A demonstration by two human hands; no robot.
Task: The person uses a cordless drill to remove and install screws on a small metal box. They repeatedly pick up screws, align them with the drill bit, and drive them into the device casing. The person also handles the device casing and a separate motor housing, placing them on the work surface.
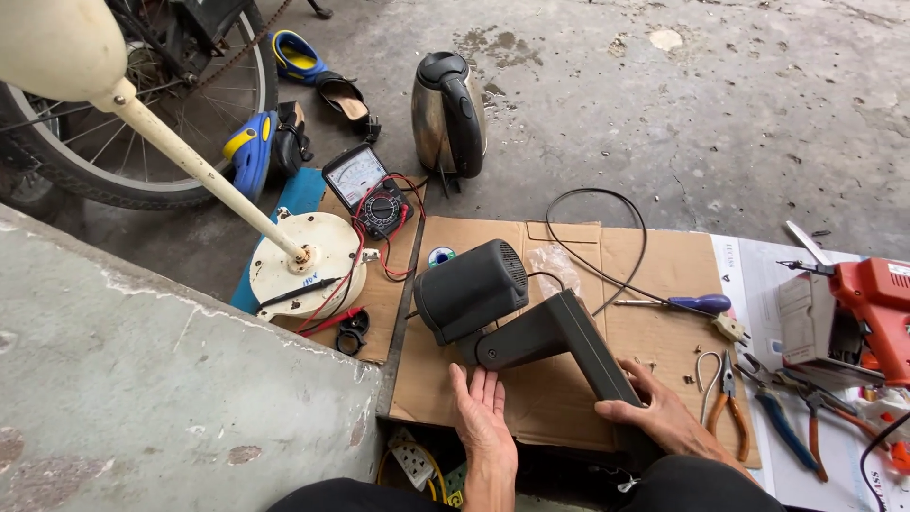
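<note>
Now the right hand [654, 412] grips the dark hair dryer [517, 318]; the left hand [482, 412] lies open, flat beneath it.

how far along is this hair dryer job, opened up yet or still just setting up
Done: the tools are out, with a multimeter, a screwdriver and pliers lying around the cardboard.
In hand: the right hand grips the handle of the dark hair dryer, while the left hand lies flat just below it.
Left: the casing looks closed and whole, so opening it and any testing seem not yet begun.
</note>
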